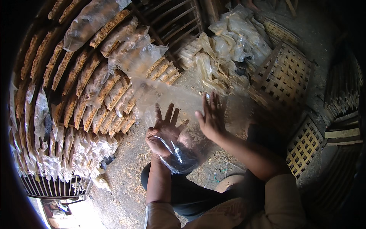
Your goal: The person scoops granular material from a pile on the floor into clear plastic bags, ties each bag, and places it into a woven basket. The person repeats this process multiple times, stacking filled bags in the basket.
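Observation:
A clear plastic sheet (177,93) spreads across the space before me, wrinkled and glossy near its lower edge. My left hand (164,130) has its palm turned up and its fingers spread; the film lies over the palm, with the thumb folded in at its edge. My right hand (213,117) is flat with the palm down at the sheet's right part, fingers a little apart. Whether it presses on the film or hovers just over it cannot be told. The sheet's far right end is blurred.
At left, a rack holds many tilted slabs of crumbly tan material (98,71), some plastic-covered. Crumpled plastic sheets (228,43) are heaped ahead. Woven bamboo panels (288,71) lie at right, another woven panel (305,146) nearer. Slatted wooden pieces (343,133) stand at the right edge. Crumbs litter the floor (128,171).

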A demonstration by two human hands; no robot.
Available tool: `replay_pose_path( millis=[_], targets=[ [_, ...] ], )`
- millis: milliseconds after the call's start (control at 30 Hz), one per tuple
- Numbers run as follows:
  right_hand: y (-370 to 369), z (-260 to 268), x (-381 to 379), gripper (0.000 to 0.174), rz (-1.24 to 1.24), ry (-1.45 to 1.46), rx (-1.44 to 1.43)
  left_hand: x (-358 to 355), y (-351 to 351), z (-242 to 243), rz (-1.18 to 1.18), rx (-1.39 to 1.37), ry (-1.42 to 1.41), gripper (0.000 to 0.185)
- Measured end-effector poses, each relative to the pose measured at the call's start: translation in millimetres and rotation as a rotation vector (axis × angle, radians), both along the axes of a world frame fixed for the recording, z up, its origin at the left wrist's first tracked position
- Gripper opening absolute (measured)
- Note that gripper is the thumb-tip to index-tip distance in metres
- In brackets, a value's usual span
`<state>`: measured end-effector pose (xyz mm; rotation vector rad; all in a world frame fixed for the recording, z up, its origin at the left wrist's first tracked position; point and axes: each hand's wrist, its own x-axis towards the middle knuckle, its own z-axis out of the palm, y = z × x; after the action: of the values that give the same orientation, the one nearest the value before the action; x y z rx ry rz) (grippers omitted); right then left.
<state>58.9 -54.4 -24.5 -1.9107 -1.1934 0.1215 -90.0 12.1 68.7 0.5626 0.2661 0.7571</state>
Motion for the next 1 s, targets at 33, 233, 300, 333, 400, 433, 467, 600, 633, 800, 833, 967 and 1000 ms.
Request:
replay_pose_path(
  millis=[33,233,300,333,400,433,467,600,633,800,833,967,1000],
  targets=[
    [-3,18,-1,0.075,0.091,-0.054,0.213,0,2,0,-0.019,0.022,-0.016,0.09],
    [-5,6,-19,0.072,-0.106,0.172,-0.575,-3,11,-9,-0.024,0.084,-0.005,0.082],
    [-3,-5,-6,0.073,-0.106,-0.143,-0.353,-6,14,-11,-0.004,0.076,-0.006,0.083],
    [-5,10,-5,0.065,-0.013,-0.139,-0.127,-8,16,-12,0.004,0.074,-0.013,0.083],
    [-8,28,-3,0.049,0.123,-0.14,-0.028,-9,18,-13,0.015,0.064,-0.019,0.085],
    [-7,31,0,0.04,0.165,-0.149,-0.154,-8,17,-13,0.018,0.07,-0.005,0.086],
    [-5,32,4,0.031,0.208,-0.157,-0.281,-8,16,-11,0.021,0.075,0.01,0.086],
    [10,24,38,0.011,-0.118,-0.024,0.141,-9,13,-7,0.023,0.067,0.029,0.087],
    [8,37,42,0.013,-0.108,0.06,0.149,-8,12,-4,0.036,0.069,0.025,0.089],
    [2,37,34,0.021,-0.054,-0.05,0.189,2,7,-2,0.046,0.052,0.03,0.091],
    [4,37,24,0.027,-0.041,-0.158,0.235,3,7,-3,0.026,0.049,0.019,0.091],
    [-25,41,-23,0.069,0.607,-0.152,0.099,-1,8,-9,0.017,0.076,0.026,0.089],
    [-24,34,-23,0.07,0.453,-0.152,-0.13,-2,9,-10,0.026,0.091,0.038,0.088]
  ],
)
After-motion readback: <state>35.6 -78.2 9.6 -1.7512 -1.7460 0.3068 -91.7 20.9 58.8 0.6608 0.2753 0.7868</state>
